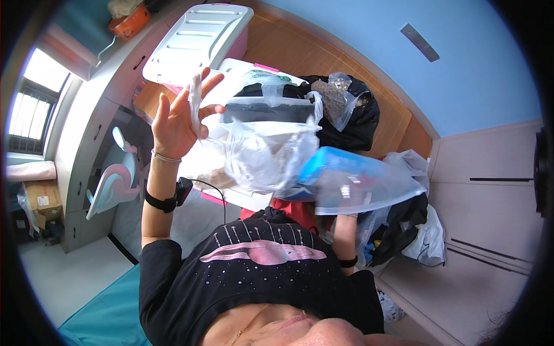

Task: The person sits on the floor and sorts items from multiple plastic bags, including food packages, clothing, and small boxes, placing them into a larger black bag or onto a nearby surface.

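Note:
My left hand (175, 125) is raised at the left with its fingers spread. A thin white plastic strip (195, 101), apparently a bag handle, is looped around the fingers. To the right of that hand, a crumpled translucent plastic bag (251, 160) lies among other white bags. My right hand (345, 200) shows only faintly through a blue and clear plastic bag (368, 181), which it holds up; its fingers are mostly hidden. The bag is blurred. Behind the crumpled bag sits a clear bin (268, 111) with dark contents.
A white-lidded storage box (197, 39) stands at the far left on the wooden surface (281, 39). Beyond the bin are a black bag (346, 140) and a clear bag of brown material (331, 101). More bags (400, 225) lie at right, near pale cabinets (480, 207). A chair (114, 181) stands left.

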The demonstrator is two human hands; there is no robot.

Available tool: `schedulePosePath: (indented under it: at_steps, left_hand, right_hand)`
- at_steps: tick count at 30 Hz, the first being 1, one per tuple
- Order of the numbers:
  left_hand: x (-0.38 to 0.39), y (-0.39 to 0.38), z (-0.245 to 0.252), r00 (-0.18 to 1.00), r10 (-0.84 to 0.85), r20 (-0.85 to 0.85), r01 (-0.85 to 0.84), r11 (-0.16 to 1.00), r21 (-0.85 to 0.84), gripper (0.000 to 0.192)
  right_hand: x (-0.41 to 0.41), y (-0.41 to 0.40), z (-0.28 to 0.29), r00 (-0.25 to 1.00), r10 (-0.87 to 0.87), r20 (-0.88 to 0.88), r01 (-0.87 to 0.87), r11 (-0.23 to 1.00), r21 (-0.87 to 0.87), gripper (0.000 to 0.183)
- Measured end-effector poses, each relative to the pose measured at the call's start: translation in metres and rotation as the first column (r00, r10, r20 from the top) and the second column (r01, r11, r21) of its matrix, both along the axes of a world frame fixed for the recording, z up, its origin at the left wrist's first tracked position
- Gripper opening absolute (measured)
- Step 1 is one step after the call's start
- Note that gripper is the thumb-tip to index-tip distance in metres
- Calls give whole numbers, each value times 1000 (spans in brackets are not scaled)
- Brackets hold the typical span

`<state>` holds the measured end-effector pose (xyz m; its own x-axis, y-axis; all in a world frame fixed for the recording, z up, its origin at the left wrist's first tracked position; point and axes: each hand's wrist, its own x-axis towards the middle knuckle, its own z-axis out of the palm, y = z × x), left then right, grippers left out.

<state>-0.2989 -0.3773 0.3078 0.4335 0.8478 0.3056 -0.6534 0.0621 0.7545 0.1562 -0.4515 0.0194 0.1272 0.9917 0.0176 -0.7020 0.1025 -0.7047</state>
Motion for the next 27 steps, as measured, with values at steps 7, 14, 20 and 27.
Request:
schedulePosePath:
  at_steps: [7, 14, 20, 27]
  left_hand:
    - [-13, 18, -2, 987, -119, 107, 117, 993, 19, 95]
    - [-16, 27, -14, 986, -155, 65, 151, 987, 59, 92]
    - [-20, 23, -10, 996, -68, -49, 71, 995, 63, 81]
    - [-21, 19, -6, 987, -113, -112, 122, 989, 78, 77]
  right_hand:
    - [-116, 0, 13, 942, 225, 248, -223, 974, -40, 53]
    - [-208, 26, -18, 872, 275, 406, -121, 923, -366, 52]
    - [-174, 62, 29, -165, 323, 932, -261, 897, -357, 63]
    - [-143, 145, 214, 372, 424, 826, -827, 555, 88, 19]
